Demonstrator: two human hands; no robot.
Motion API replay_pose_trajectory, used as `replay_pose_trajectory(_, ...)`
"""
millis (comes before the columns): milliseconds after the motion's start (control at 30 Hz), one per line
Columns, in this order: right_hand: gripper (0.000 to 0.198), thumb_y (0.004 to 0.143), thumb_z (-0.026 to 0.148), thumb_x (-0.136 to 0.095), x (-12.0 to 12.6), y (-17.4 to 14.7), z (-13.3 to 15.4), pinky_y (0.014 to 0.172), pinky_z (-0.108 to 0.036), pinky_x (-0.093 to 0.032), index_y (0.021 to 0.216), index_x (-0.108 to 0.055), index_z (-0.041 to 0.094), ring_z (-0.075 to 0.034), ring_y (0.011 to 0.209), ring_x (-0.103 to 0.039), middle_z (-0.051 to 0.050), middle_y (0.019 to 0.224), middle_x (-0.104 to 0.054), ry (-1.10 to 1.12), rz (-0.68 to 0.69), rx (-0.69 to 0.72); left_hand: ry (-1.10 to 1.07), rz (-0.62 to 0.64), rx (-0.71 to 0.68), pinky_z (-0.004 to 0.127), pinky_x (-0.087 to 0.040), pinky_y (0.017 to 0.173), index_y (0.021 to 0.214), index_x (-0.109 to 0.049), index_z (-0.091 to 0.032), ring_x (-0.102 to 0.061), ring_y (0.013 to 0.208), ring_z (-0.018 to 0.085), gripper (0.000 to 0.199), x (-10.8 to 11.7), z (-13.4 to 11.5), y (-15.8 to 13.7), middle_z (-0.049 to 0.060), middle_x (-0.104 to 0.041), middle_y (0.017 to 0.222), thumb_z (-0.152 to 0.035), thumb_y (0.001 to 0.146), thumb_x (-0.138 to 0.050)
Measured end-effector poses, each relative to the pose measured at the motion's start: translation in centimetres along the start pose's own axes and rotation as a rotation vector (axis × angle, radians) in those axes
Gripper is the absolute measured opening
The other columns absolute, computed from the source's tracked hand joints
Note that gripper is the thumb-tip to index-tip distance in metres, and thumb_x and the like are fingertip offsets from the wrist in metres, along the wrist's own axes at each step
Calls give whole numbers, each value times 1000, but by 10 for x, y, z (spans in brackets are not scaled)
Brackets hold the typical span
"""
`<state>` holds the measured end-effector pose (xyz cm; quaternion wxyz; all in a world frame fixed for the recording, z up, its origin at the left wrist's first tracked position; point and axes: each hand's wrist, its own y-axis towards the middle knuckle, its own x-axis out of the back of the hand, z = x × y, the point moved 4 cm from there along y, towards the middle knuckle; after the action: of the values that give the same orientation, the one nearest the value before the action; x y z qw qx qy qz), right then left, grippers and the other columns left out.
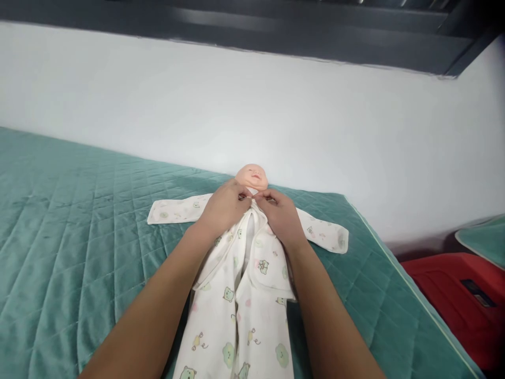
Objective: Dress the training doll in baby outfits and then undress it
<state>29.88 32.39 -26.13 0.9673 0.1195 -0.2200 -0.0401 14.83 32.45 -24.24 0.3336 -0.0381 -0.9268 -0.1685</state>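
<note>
A baby doll (252, 175) lies on its back, its head toward the wall. It wears a white baby jacket (272, 263) printed with small animals, the sleeves spread out to both sides, over matching printed trousers (215, 321). At the doll's neck, my left hand (229, 205) pinches one side of the jacket's collar. My right hand (278, 213) pinches the collar's other side, the fingertips of both hands nearly touching. Below my hands the jacket front hangs apart in two flaps. The fastening between my fingers is too small to make out.
A green quilted bed cover (98, 252) lies under the doll. Behind it rises a white wall (189, 110), with a dark frame (236, 26) along the top. Past the bed's right edge sits a red plastic object (453, 289), with green fabric (485, 239) above it.
</note>
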Motion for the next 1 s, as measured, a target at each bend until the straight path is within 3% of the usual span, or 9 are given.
replay_pose_trajectory(267, 16, 79, 37, -63, 0, -1, 2, 71, -28, -43, 82, -66, 21, -15, 71, -56, 1, 82, -66, 57, 37, 28, -176, 28, -27, 31, -44, 98, 97, -66, -19, -59, 105, 19, 21, 1, 3, 0, 5, -64, 111, -25, 92, -46)
replay_pose_trajectory(533, 23, 86, 39, -57, 3, -3, 6, 84, -31, -44, 82, -72, 23, -19, 90, -61, -1, 91, -70, 21, 21, 106, -232, 52, 30, 31, -42, 101, 103, -68, -21, -59, 110, 18, 23, 3, 5, 0, 5, -63, 117, -25, 91, -49)
replay_pose_trajectory(667, 25, 88, 39, -54, 5, -4, 11, 85, -33, -43, 83, -74, 25, -20, 92, -62, -1, 93, -71, -61, -15, 120, -241, 73, -35, 32, -39, 107, 107, -70, -23, -56, 117, 18, 28, 6, 3, -1, 4, -64, 122, -22, 91, -47)
replay_pose_trajectory(867, 26, 89, 41, -52, 16, -7, 21, 70, -31, -41, 82, -71, 23, -18, 74, -58, -2, 82, -68, -179, -18, 93, -257, 46, -48, 31, -43, 98, 106, -71, -23, -62, 107, 19, 28, 22, -1, -4, 3, -70, 117, -23, 91, -47)
replay_pose_trajectory(1000, 31, 89, 45, -53, 26, -14, 31, 57, -29, -34, 70, -61, 22, -14, 59, -49, 0, 69, -61, -251, 50, 33, -212, 69, -37, 28, -47, 81, 93, -71, -21, -64, 92, 18, 21, 32, -5, -8, 2, -73, 100, -27, 89, -51)
